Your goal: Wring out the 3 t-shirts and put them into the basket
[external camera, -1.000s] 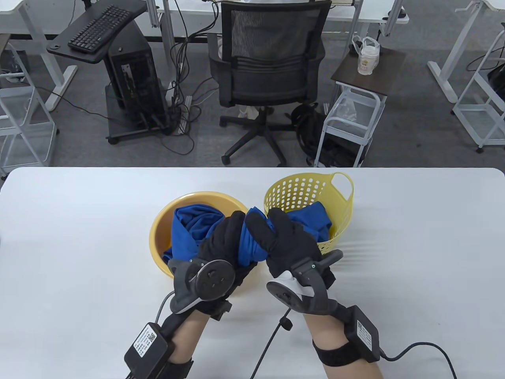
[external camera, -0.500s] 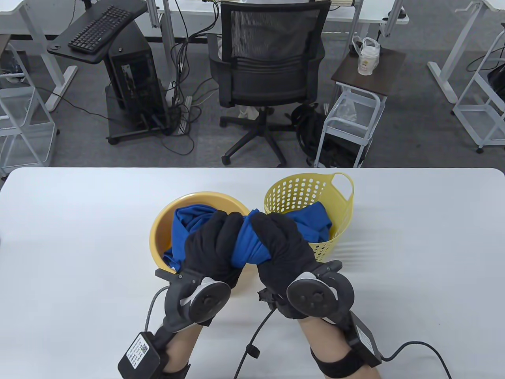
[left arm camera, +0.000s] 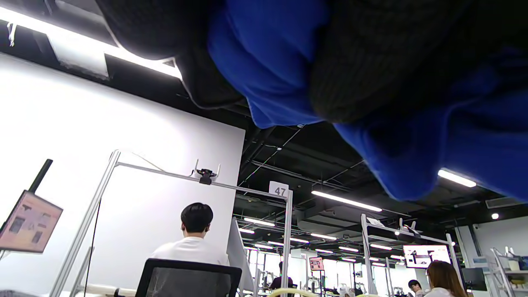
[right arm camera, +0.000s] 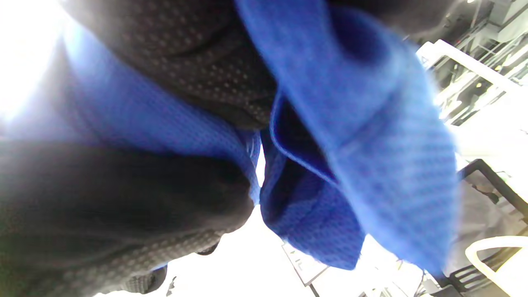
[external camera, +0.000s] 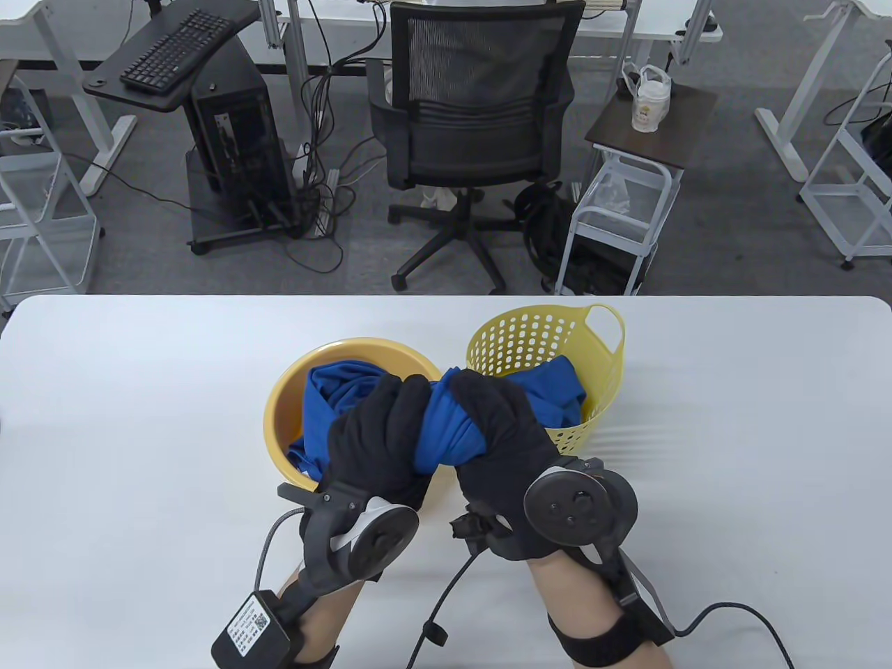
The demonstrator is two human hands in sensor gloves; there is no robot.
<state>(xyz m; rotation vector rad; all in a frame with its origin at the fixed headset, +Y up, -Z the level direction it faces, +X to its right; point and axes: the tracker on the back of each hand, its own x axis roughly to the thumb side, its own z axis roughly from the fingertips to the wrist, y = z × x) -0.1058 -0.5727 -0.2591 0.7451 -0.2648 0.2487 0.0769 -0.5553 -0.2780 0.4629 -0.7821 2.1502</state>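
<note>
White table (external camera: 139, 390) bears bowl (external camera: 279, 411) and basket (external camera: 599, 411). Left hand (external camera: 380, 439) and right hand (external camera: 498, 435) clench 1 twisted blue t-shirt (external camera: 442, 425), mid-wring; next, carry it rightward into the basket.

Blue t-shirt (external camera: 446, 425), yellow perforated basket (external camera: 599, 397)

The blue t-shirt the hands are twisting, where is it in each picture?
Table view: blue t-shirt in the middle, gripped between both hands.
Left wrist view: along the top and right, under black fingers.
Right wrist view: fills the centre and right.
Shared landmark: the black gloved fingers round it.
</note>
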